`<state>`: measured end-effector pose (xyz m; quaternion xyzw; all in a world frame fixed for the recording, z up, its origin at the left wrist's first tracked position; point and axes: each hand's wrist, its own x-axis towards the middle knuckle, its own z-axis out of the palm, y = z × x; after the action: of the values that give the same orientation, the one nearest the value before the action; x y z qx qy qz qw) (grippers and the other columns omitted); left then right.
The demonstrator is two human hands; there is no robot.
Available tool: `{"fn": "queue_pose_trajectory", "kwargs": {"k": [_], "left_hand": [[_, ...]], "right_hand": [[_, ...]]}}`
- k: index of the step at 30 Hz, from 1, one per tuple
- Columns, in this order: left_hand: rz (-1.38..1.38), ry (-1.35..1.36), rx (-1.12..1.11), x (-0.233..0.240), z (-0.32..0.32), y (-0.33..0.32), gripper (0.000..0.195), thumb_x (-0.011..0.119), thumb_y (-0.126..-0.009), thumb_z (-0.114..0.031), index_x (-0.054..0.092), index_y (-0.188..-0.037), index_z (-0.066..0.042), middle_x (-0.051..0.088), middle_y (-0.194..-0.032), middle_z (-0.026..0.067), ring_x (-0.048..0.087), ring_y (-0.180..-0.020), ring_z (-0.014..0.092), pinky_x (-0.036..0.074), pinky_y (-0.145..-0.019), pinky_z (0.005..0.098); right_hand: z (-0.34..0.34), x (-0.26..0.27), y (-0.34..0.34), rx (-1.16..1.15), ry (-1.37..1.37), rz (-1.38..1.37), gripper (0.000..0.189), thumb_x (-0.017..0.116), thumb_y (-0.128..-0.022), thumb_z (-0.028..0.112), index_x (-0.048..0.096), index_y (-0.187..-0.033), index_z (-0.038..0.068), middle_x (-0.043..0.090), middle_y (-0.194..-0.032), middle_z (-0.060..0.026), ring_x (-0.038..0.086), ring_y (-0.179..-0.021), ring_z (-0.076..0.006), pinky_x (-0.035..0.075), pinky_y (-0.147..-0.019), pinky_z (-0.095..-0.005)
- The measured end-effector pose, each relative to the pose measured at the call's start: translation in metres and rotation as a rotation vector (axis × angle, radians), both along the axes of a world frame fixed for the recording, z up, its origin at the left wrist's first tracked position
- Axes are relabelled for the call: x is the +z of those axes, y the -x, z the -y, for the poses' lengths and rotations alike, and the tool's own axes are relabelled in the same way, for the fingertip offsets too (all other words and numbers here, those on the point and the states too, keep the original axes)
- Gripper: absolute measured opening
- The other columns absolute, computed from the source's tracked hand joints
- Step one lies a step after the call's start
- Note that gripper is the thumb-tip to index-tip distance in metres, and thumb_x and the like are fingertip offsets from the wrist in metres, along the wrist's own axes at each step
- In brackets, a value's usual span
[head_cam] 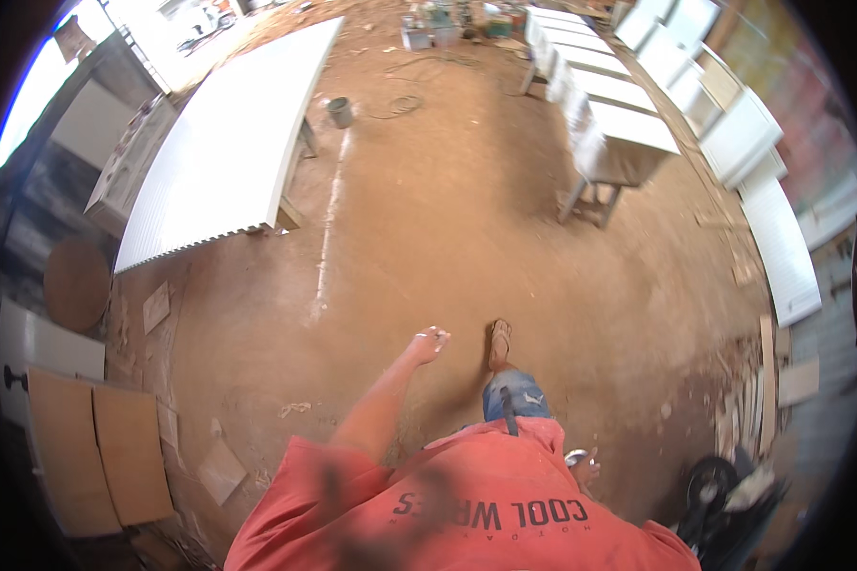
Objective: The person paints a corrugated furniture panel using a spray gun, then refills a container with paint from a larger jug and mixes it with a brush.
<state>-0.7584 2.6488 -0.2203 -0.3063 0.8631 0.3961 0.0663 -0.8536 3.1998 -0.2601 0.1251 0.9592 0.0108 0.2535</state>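
Observation:
My left hand [428, 345] hangs in front of my body over the brown floor, its fingers curled. White patches show on its fingers; whether it holds something small is unclear. Low beside my red shirt is my right hand [585, 469], partly hidden, with a shiny silvery object [576, 457] at it; its grip on that object cannot be made out. My sandalled foot [500, 342] is on the floor ahead of my left hand. Farther off at the left lies a long white ribbed panel [228, 135] on supports.
A metal bucket [340, 113] stands beside the panel, near a white line on the floor. White-topped pieces [625, 127] rest in a row on trestles at the right. White boards [782, 250] lean along the right side, brown boards [132, 453] at lower left. A black wheel [711, 484] is at lower right.

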Motion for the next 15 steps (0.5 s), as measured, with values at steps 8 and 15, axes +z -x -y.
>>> {"fn": "queue_pose_trajectory", "kwargs": {"k": [8,15], "left_hand": [[0.099,0.347,-0.085,-0.064,0.159,0.006,0.039,0.043,-0.097,-0.031,0.065,-0.119,-0.008,0.066,-0.113,0.0191,0.062,-0.107,0.04,0.05,-0.091,0.0511],[0.539,-0.168,0.404,-0.052,0.235,0.028,0.049,0.045,-0.095,-0.044,0.072,-0.099,-0.003,0.069,-0.103,0.0229,0.065,-0.1,0.037,0.051,-0.088,0.047]], "right_hand": [[0.25,-0.001,0.276,0.244,0.009,-0.048,0.124,0.086,-0.064,0.047,0.007,-0.156,0.022,0.03,-0.143,-0.0319,0.037,-0.129,-0.0467,0.04,-0.103,-0.0558],[0.574,0.107,0.489,0.523,0.106,-0.116,0.122,0.083,-0.061,0.041,0.01,-0.156,0.018,0.029,-0.144,-0.038,0.036,-0.134,-0.0481,0.038,-0.107,-0.0536]]}}
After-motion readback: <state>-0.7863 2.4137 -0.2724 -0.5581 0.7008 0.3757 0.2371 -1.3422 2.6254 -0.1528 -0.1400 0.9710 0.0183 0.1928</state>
